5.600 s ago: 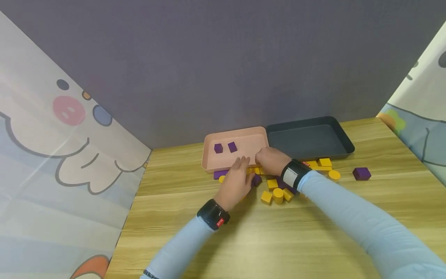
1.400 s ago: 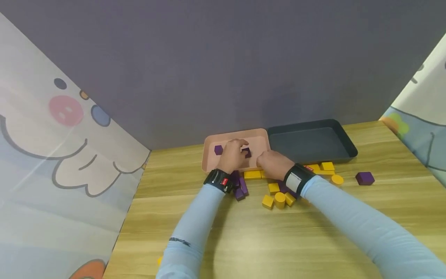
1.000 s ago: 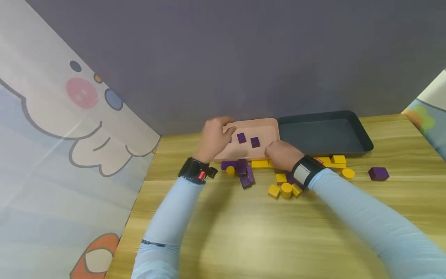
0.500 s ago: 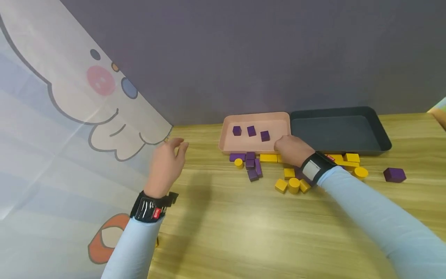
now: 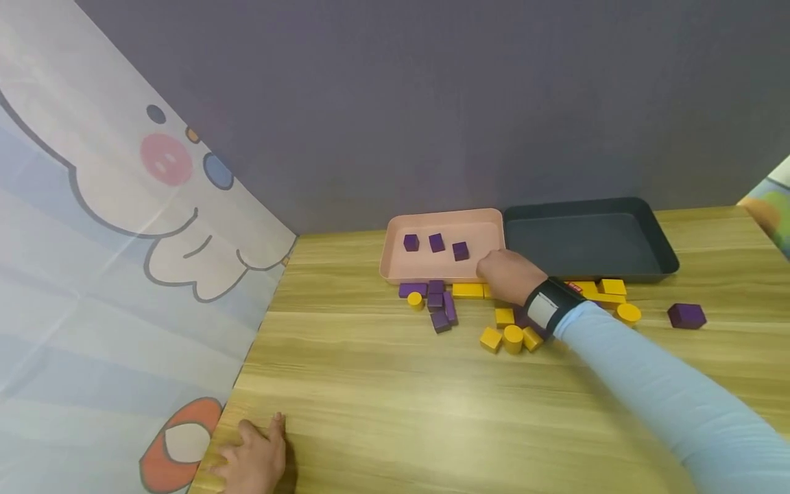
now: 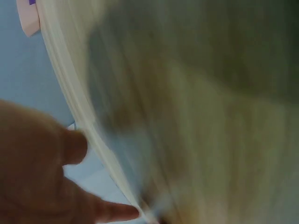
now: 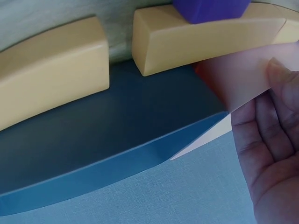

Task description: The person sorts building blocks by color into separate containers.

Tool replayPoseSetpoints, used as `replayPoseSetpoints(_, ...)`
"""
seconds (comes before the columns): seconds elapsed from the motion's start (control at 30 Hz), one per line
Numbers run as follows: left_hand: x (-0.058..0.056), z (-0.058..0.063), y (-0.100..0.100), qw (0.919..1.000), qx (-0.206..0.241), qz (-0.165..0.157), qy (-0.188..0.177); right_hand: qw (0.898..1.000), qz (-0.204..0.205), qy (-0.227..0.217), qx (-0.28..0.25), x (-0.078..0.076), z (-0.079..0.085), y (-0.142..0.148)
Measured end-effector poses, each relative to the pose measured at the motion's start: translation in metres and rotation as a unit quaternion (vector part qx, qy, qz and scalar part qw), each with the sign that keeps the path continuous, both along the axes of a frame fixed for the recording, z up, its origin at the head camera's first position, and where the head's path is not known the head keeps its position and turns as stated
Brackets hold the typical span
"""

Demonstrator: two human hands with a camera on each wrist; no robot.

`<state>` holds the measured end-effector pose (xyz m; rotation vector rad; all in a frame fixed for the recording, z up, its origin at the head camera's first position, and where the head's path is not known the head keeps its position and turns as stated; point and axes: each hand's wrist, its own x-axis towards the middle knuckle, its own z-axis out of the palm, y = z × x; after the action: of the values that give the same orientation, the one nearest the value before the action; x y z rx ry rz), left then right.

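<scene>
My right hand (image 5: 509, 276) grips the front wall of the pink tray (image 5: 395, 223) near its right corner. In the right wrist view the thumb (image 7: 282, 79) lies against the outside of that wall, the curled fingers inside. Three purple blocks (image 5: 436, 243) lie apart in the pink tray. My left hand (image 5: 252, 458) is low over the table's left edge, fingers spread, with nothing seen in it. In the left wrist view its thumb and a finger stick out above the blurred wood.
A dark tray (image 5: 586, 240) adjoins the pink one on the right. Several purple blocks (image 5: 440, 321) and yellow blocks (image 5: 491, 339) lie in front of the trays. One purple block (image 5: 687, 315) sits far right. A grey panel (image 5: 401, 103) stands behind.
A third purple block has come into the pink tray from the left hand. That hand has since moved left and down to the table's edge. My right hand keeps its grip.
</scene>
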<state>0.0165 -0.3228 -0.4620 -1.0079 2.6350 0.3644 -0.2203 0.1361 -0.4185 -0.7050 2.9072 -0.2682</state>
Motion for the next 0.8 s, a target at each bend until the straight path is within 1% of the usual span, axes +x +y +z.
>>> replayPoseSetpoints(0.1, -0.001, -0.003, 0.001, 0.9996, 0.020, 0.016, 0.009, 1.000, 0.000, 0.003, -0.001, 0.001, 0.002, -0.001)
replayPoseSetpoints(0.17, -0.004, -0.003, 0.002, 0.9994, 0.030, 0.018, 0.003, 1.000, 0.002, 0.005, -0.001, 0.002, 0.003, -0.002)
replayPoseSetpoints(0.23, -0.005, -0.001, 0.002, 0.9994, 0.032, 0.008, -0.010, 1.000, 0.005, 0.009, 0.001, 0.002, 0.005, -0.004)
replayPoseSetpoints(0.3, -0.005, 0.002, 0.001, 0.9994, 0.027, -0.009, -0.021, 1.000, 0.008, 0.010, 0.002, 0.001, 0.006, -0.007)
replayPoseSetpoints(0.43, -0.003, 0.008, -0.003, 0.9982, 0.009, -0.052, -0.030, 1.000, 0.007, 0.010, 0.006, -0.001, 0.007, -0.011)
replayPoseSetpoints(0.47, -0.003, 0.009, -0.004, 0.9979, 0.008, -0.058, -0.028, 1.000, 0.004, 0.007, 0.007, -0.002, 0.007, -0.011)
replayPoseSetpoints(0.63, -0.003, 0.013, -0.005, 0.9969, 0.022, -0.070, -0.028, 1.000, 0.001, 0.004, 0.013, -0.001, 0.007, -0.011)
replayPoseSetpoints(0.8, -0.006, 0.015, -0.002, 0.9952, 0.009, -0.093, -0.031, 0.999, 0.020, 0.026, 0.020, 0.000, 0.009, -0.009)
